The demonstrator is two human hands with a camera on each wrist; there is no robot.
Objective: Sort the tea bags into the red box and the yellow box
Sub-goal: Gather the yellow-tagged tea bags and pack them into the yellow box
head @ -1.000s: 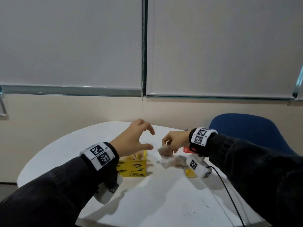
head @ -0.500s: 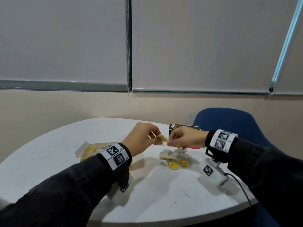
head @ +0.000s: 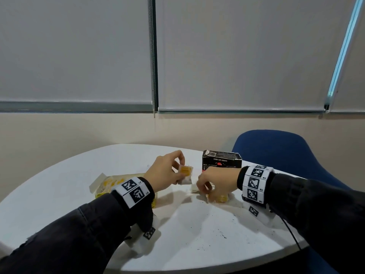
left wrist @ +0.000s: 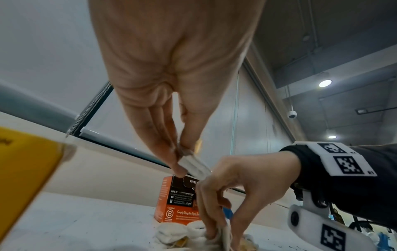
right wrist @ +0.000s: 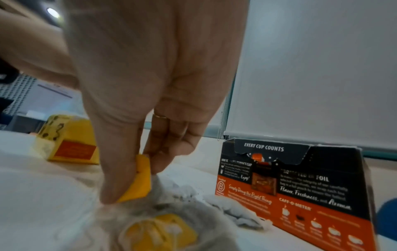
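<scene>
- Since half a second ago the hands have parted: the left hand (head: 165,174) has drawn back toward the yellow box (head: 110,184), and the right hand (head: 215,183) has dropped to the pile (left wrist: 182,235) on the table (head: 59,194).
- The left hand pinches a yellow-tagged bag (head: 185,174) between thumb and fingertips, held in the air between the two boxes.
- The right hand's thumb and fingers are closed on a yellow tag (right wrist: 140,180) in the pile, just in front of the red box (head: 221,161).
- Done so far: the yellow box, open, already shows yellow tags inside. The red box's contents are hidden.
- Left, as I judge it: drop the held bag into the yellow box, then clear the few bags left in the pile.
</scene>
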